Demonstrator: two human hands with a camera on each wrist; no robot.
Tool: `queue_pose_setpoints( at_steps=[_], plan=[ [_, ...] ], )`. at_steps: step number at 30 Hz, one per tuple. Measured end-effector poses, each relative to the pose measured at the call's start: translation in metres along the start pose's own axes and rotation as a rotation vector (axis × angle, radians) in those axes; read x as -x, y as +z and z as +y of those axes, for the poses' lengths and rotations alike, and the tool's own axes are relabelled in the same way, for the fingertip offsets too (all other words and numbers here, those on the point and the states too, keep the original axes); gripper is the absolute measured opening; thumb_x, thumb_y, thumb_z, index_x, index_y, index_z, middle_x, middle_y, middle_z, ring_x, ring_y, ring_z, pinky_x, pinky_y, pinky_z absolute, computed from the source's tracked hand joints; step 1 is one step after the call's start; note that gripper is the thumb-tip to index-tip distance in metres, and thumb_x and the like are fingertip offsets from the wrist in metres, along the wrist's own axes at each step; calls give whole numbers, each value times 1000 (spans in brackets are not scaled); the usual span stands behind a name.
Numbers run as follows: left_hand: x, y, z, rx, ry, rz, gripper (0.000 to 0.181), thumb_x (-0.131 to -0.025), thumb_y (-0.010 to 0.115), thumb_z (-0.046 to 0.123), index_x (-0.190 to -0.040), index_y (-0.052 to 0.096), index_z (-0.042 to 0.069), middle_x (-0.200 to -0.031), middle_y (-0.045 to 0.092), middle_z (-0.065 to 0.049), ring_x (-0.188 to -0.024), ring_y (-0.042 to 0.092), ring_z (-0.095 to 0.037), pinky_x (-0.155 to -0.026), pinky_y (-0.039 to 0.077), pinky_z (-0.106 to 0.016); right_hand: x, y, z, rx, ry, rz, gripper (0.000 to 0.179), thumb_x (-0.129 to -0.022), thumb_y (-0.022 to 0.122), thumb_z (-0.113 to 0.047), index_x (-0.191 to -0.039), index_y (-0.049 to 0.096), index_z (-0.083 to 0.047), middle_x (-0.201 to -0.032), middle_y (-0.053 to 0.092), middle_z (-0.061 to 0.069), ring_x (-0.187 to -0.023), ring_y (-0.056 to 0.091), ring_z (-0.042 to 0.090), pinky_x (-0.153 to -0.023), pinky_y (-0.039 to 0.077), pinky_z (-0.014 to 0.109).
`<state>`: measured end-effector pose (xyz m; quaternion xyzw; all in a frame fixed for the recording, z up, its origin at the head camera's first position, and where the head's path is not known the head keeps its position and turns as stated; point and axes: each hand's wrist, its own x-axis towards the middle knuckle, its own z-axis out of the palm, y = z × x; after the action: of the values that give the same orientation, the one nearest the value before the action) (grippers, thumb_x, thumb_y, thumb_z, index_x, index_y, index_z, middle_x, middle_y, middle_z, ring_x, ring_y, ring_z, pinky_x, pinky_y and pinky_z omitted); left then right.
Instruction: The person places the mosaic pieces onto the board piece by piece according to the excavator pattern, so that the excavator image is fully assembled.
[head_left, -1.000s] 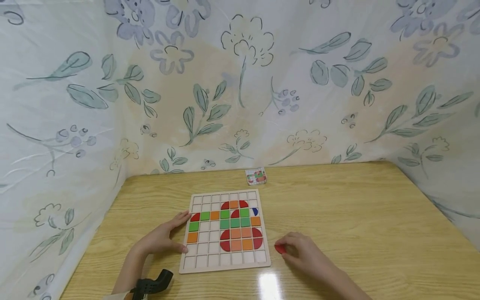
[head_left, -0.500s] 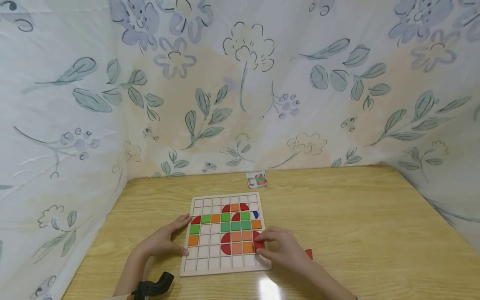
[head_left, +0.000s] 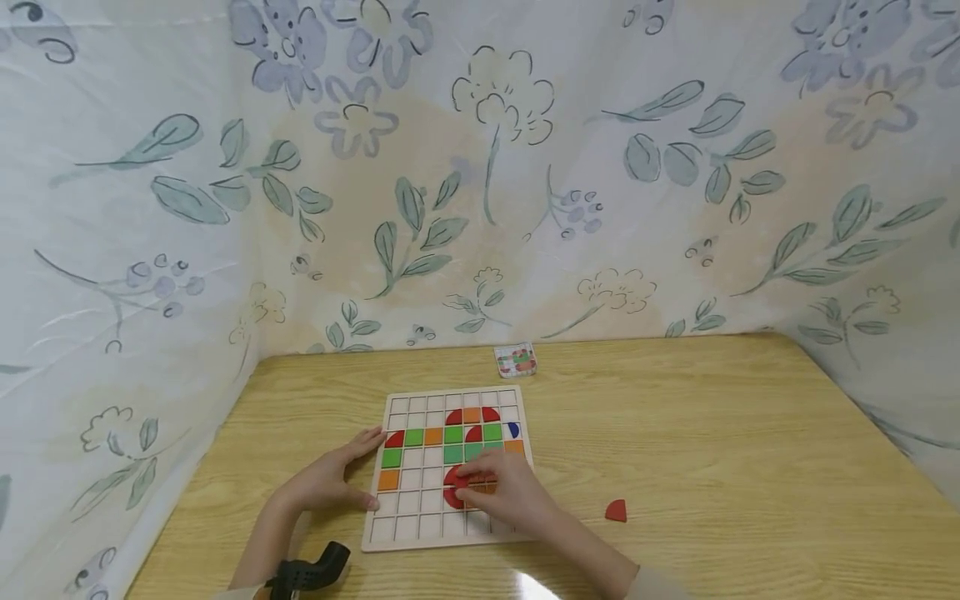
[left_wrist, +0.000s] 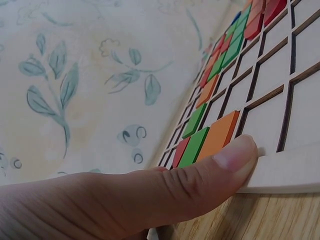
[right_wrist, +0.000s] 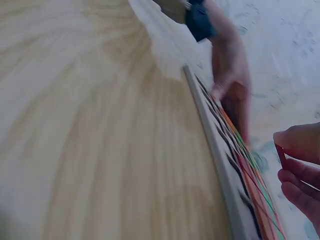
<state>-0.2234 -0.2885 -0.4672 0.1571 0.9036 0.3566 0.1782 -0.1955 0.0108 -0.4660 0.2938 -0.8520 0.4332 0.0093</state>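
A wooden grid board (head_left: 408,527) lies on the table, with red, green and orange flat pieces set in its squares. My left hand (head_left: 326,483) rests at the board's left edge, fingers and thumb spread apart; the left wrist view shows its thumb (left_wrist: 235,155) on the rim beside an orange square (left_wrist: 218,132). Over the lower right of the board, my right hand (head_left: 513,493) pinches a thin red quarter-circle piece (right_wrist: 281,156) between thumb and fingers. It is held close over red pieces in the grid and hides some orange squares.
Another red quarter-circle piece (head_left: 617,511) lies on the table right of the board. Behind the board is a small pattern card (head_left: 516,360). A dark blue piece (head_left: 513,430) sits in the right column. Flowered cloth (head_left: 495,208) hangs around the table.
My right hand has moved left from the table beside the board to over the grid, carrying the red piece. The other red piece on the table is now uncovered. My left hand stays put.
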Motion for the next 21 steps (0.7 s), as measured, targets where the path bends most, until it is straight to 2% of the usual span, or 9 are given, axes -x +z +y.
queue_pose_setpoints(
  at_steps=[7, 10, 15, 21],
  plan=[
    [0, 0, -3, -27, 21, 6, 97, -64, 80, 42, -145, 32, 14, -154, 17, -11, -139, 12, -38, -105, 19, -61, -23, 38, -19, 80, -106, -84, 17, -80, 72, -20, -95, 74, -13, -91, 67, -9, -81, 57, 1, -72, 45, 15],
    [0, 0, -3, -29, 23, 10, 97, -65, 80, 42, -145, 32, 15, -154, 17, -11, -139, 12, -37, -105, 19, -61, -31, 50, -25, 89, -115, -109, 16, -80, 73, -20, -94, 74, -12, -90, 68, -9, -82, 57, -1, -73, 45, 13],
    [-1, -1, -2, -11, 11, 9, 96, -65, 80, 40, -145, 32, 17, -153, 18, -12, -140, 11, -37, -105, 19, -61, -39, 62, -31, 105, -103, -158, 15, -80, 73, -18, -92, 75, -11, -87, 67, -8, -81, 56, -4, -71, 44, 8],
    [0, -2, -3, 3, 13, -3, 95, -66, 80, 38, -145, 32, 17, -153, 18, -13, -140, 12, -37, -105, 20, -61, -44, 72, -33, 196, -151, -166, 14, -79, 73, -19, -91, 75, -12, -83, 68, -9, -78, 56, -4, -70, 42, 7]
  ],
)
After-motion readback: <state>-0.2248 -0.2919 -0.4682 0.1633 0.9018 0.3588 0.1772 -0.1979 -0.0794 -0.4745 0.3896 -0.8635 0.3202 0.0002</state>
